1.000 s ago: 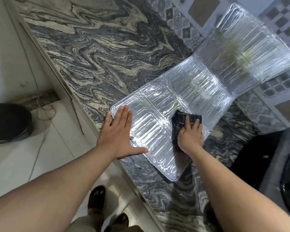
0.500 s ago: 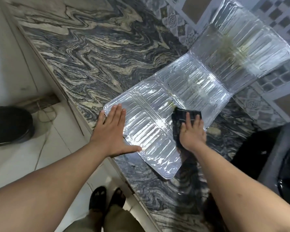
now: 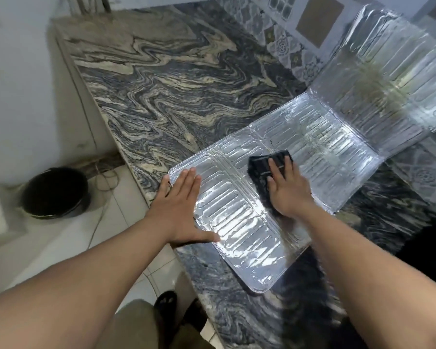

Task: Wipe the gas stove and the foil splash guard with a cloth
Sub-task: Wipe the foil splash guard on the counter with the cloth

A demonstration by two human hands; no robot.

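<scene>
Pressing one dark cloth (image 3: 267, 165) on one foil splash guard (image 3: 239, 222), two hands flat

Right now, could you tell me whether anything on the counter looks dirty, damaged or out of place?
Yes: the foil splash guard lies flat on the counter, its far panel propped against the wall and smeared with yellowish-brown grime. I see no tears.
</scene>
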